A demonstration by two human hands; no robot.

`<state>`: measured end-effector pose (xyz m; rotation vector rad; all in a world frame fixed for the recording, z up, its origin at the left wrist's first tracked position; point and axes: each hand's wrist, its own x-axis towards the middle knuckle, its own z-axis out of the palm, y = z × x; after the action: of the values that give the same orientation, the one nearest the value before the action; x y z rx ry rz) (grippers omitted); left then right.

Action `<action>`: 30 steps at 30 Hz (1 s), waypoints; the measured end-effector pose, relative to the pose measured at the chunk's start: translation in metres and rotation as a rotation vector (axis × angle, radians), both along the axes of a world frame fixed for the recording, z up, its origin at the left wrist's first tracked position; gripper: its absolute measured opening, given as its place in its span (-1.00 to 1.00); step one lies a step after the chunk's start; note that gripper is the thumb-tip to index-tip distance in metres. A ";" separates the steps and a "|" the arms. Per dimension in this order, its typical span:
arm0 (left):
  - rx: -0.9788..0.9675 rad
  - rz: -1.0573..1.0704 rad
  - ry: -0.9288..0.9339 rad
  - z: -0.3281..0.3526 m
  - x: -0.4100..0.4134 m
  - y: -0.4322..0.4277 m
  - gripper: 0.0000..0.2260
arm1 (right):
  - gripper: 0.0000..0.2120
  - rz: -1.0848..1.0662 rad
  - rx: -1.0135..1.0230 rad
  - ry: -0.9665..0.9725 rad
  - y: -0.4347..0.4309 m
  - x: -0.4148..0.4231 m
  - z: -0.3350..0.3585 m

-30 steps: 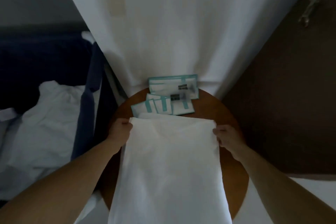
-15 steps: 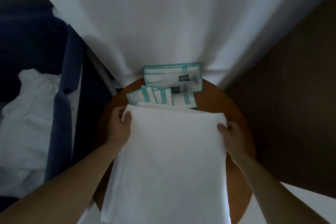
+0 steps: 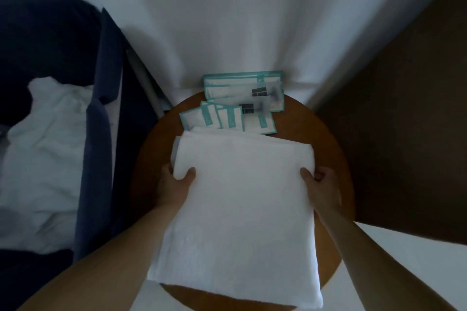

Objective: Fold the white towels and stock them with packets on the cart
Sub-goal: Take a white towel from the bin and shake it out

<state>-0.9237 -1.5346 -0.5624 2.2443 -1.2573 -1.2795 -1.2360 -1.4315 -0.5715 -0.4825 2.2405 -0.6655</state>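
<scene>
A white towel (image 3: 240, 204) lies folded on a round brown table (image 3: 328, 139), its near edge hanging over the table's front. My left hand (image 3: 177, 182) grips the towel's left side, thumb on top. My right hand (image 3: 321, 184) grips the right side the same way. Several teal-edged packets (image 3: 227, 116) lie fanned just beyond the towel's far fold, with larger clear teal-edged packets (image 3: 242, 89) behind them against the curtain.
A white curtain (image 3: 240, 20) hangs right behind the table. At the left stands a dark blue fabric bin (image 3: 98, 134) holding crumpled white linen (image 3: 43, 159). A dark brown wall (image 3: 404, 121) is at the right, pale floor below it.
The towel's far end has been folded back toward me, so it is shorter and thicker. Both hands slid nearer along its sides.
</scene>
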 end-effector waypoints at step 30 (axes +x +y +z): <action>0.211 -0.408 -0.390 -0.002 0.018 0.097 -0.45 | -0.31 0.267 0.339 0.170 0.069 0.041 -0.012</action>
<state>-0.9053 -1.4377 -0.5648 2.5653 -1.8787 -1.1784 -1.1951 -1.3624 -0.5831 -0.6684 2.3281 -0.1069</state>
